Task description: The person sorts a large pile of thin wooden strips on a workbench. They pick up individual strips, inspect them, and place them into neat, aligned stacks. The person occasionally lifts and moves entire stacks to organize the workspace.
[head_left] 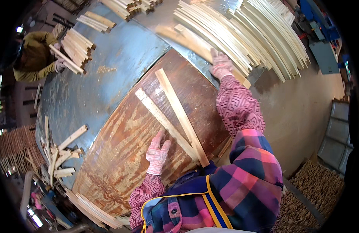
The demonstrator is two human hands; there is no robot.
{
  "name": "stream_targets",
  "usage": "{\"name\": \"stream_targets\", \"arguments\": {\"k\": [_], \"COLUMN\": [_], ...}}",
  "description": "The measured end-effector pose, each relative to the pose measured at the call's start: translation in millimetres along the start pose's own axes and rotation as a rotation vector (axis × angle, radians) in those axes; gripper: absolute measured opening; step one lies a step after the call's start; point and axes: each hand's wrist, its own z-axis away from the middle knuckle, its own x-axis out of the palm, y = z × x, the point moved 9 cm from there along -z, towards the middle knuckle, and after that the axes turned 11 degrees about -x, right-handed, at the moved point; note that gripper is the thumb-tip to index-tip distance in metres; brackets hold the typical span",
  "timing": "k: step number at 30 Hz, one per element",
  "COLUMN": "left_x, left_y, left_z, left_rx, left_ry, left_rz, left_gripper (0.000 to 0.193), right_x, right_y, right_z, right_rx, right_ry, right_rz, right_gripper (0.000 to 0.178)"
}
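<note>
My right hand, in a pale pink knit glove, is closed on a wooden strip at the right edge of the table. The strip's far end is smeared by motion, and the glove hides part of its length. My left hand, gloved alike, is over the brown plywood board with its fingers apart and nothing in them. Just beyond it lies a pale wooden strip. A second wooden strip lies to its right, and the two converge near my waist.
Long wooden strips are stacked at the far right. Across the blue-grey tabletop, a co-worker handles strips by a small pile. Short offcuts lie jumbled at the left; more strips sit at the near left.
</note>
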Motion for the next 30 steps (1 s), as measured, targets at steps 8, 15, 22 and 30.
{"name": "stream_targets", "arguments": {"k": [8,15,22,30], "left_x": [23,83,150,136], "left_y": [13,67,107,-16], "left_z": [-12,-21,-44,56], "left_rx": [0.006,0.029,-0.152,-0.289], "left_ry": [-0.092,-0.260,-0.595,-0.585], "left_rz": [-0.040,-0.083,0.799,0.502], "left_gripper": [0.056,0.062,0.084,0.105], "right_x": [-22,-7,13,117], "right_y": [14,-6,-95,-109], "right_z": [3,19,94,341], "right_rx": [0.072,0.017,-0.249,-0.029], "right_ry": [-0.109,-0.209,-0.031,-0.292], "right_rz": [-0.139,-0.416,-1.550,-1.356], "right_gripper": [0.097,0.077,0.066,0.088]}}
